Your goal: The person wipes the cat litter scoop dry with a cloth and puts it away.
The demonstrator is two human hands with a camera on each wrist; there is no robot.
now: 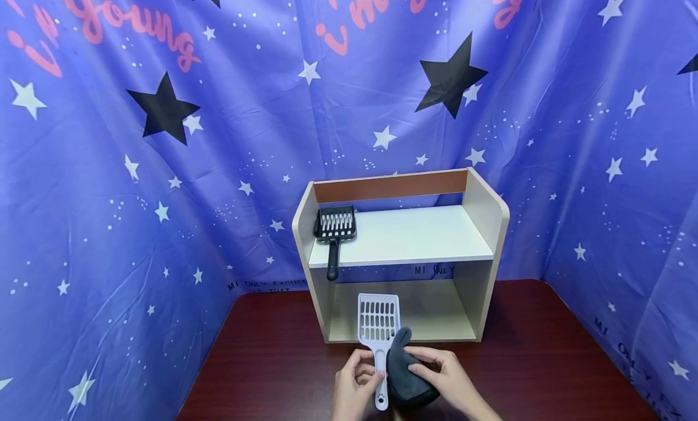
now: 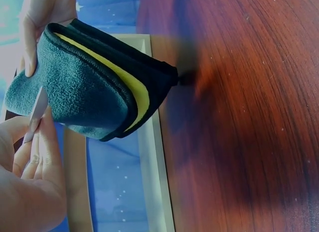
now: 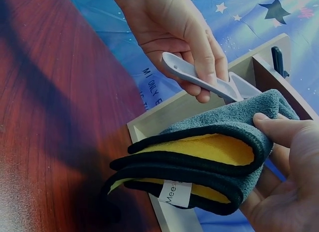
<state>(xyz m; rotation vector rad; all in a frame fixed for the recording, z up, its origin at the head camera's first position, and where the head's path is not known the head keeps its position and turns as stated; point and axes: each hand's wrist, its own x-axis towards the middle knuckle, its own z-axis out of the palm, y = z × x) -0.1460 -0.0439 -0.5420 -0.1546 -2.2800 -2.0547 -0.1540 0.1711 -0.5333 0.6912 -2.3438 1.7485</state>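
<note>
My left hand (image 1: 357,381) pinches the handle of a pale grey slotted litter scoop (image 1: 378,318), its slotted head pointing toward the shelf. In my right hand (image 1: 444,375) is a folded cloth (image 1: 409,372), dark grey-green outside. The right wrist view shows the cloth's yellow inner side, black edging and a white tag (image 3: 175,193). The cloth lies against the scoop's right side near the neck. Seen from the left wrist, the scoop is nearly edge-on and mostly hidden by the fingers and cloth.
A two-level wooden shelf (image 1: 485,288) stands on the dark red table (image 1: 262,354) behind the hands. On its upper board, at the left, lies a black slotted scoop (image 1: 334,242) with its handle over the front edge. Blue star-printed curtains (image 1: 245,124) surround the table.
</note>
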